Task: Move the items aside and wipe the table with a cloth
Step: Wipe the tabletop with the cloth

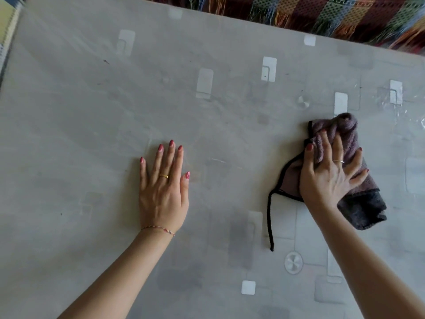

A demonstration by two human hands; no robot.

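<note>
Grey table (92, 111): cloth (345, 180) under right hand (331, 173), perhaps gripped

A home setting, likely a living or dining area. A grey table (92, 100) fills the view, covered in a glossy sheet patterned with pale rectangles. Beyond its far edge lies a colourful woven textile (322, 12) with fringed ends, in red, green, blue and orange checks, the kind kept in a household.
</note>
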